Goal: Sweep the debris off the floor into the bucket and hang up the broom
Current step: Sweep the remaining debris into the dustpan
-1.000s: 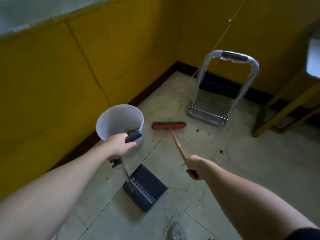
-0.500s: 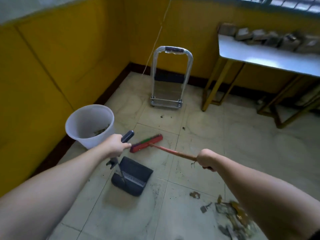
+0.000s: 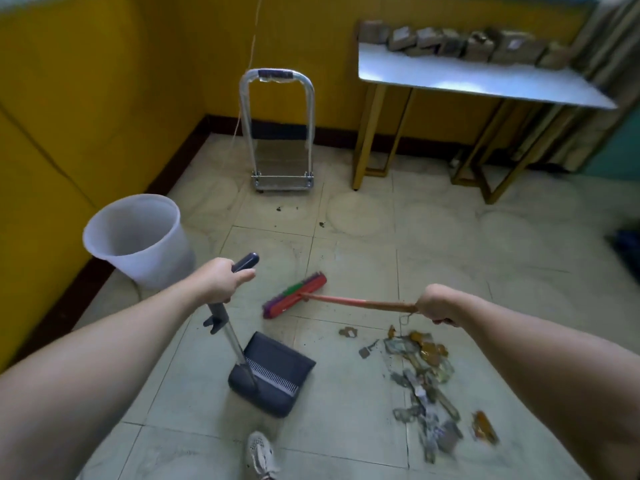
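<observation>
My left hand (image 3: 221, 280) grips the top of the handle of a dark long-handled dustpan (image 3: 273, 374) whose pan rests on the tiled floor in front of me. My right hand (image 3: 437, 304) holds the orange stick of a broom (image 3: 294, 299) with a red head and green and purple bristles; the head lies on the floor just beyond the dustpan. A pile of debris (image 3: 424, 382), scraps of paper and brown bits, lies on the floor to the right of the dustpan, under my right forearm. A white plastic bucket (image 3: 138, 240) stands by the left wall.
A folding metal hand trolley (image 3: 277, 129) leans at the far yellow wall. A steel-topped table (image 3: 474, 81) on yellow legs, with several blocks on it, stands at the back right. A thin string (image 3: 252, 46) hangs by the corner. My white shoe (image 3: 259, 455) is at the bottom edge.
The view has swung right, bringing the debris pile and table into sight. The broom head has swung from ahead of me round to the left of my right hand, and the dustpan has shifted right.
</observation>
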Demonstrator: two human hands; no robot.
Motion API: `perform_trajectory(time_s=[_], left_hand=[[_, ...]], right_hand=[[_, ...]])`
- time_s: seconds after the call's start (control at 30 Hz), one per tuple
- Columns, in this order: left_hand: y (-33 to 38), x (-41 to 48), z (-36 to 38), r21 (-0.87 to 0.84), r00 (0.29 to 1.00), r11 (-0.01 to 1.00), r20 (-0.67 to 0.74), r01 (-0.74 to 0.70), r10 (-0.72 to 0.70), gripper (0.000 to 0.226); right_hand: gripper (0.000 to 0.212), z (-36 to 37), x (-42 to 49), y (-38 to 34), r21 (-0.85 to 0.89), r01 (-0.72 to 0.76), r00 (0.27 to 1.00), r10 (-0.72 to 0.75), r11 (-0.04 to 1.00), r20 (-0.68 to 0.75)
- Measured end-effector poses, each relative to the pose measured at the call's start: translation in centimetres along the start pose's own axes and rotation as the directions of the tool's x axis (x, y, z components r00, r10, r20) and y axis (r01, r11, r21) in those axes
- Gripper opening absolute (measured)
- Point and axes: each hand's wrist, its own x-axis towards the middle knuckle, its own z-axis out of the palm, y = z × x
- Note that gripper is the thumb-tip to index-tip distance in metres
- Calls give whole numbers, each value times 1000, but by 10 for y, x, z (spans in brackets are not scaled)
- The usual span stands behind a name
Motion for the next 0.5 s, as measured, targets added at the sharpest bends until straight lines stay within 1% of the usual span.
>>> perform_trajectory(time_s=[0.07, 0.13, 0.23, 0.3, 0.37, 0.5], left_hand=[[11, -19, 19, 18, 1000, 1000, 0, -2, 2, 41], [19, -36, 38, 39, 1000, 999, 23, -10, 9, 41], [29, -59, 61, 56, 997, 998, 71, -36, 32, 41], [32, -69, 71, 44, 994, 998, 102, -50, 46, 40], [32, -77, 81, 38, 988, 997, 140, -73, 67, 39], [23, -88, 98, -17, 966, 993, 228, -118, 119, 36]], right_hand=[[21, 13, -14, 32, 24, -3, 997, 1, 1000, 72], [27, 30, -20, 56, 19, -15, 987, 12, 1000, 157], [26, 61, -33, 67, 77, 2, 969, -21, 997, 245], [31, 82, -37, 60, 147, 47, 965, -83, 988, 247], [31, 103, -43, 51, 207, 48, 972, -94, 977, 216], [40, 139, -50, 37, 180, 13, 986, -42, 984, 159]])
